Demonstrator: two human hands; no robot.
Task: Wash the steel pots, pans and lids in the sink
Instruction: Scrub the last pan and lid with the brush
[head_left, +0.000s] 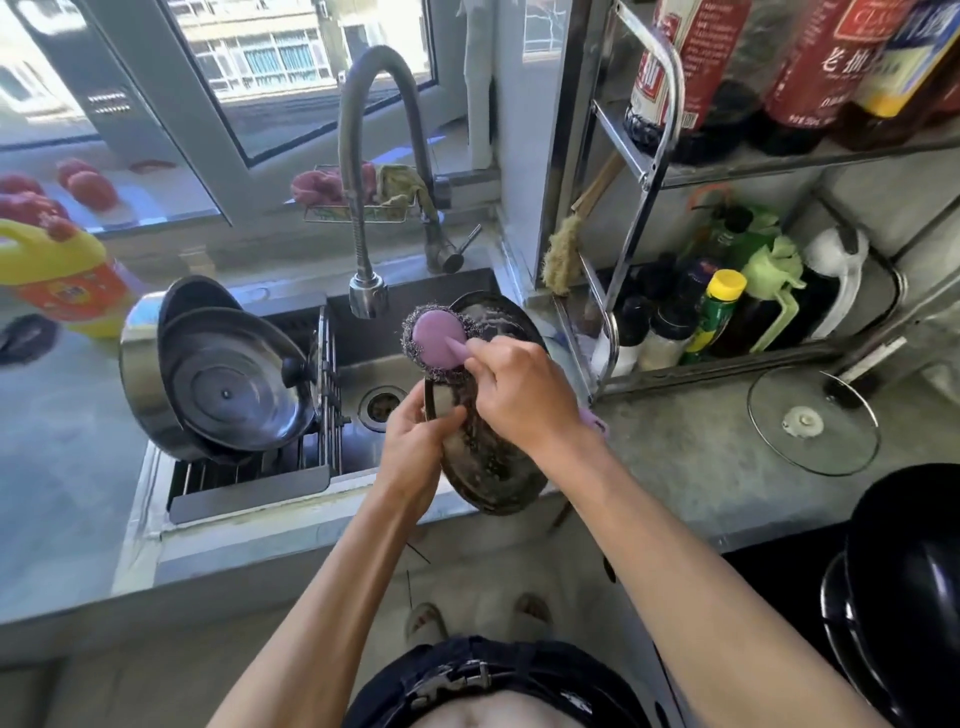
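Observation:
A dark, soapy pan (488, 467) stands tilted on its edge over the right side of the sink (358, 374). My left hand (415, 447) grips its near rim, thumb on the inner face. My right hand (519, 389) grips the purple handle of a steel-wool scrubber (436, 338), whose head sits near the top of the pan. A steel pot (150, 395) with a steel lid (234, 384) leaning inside it rests on the drain rack at the sink's left.
The faucet (366, 291) hangs over the sink just left of the scrubber. A wire shelf (649, 171) with bottles stands at the right. A glass lid (813, 421) lies on the counter, black bowls (904, 587) beyond it. A yellow detergent jug (57, 280) is far left.

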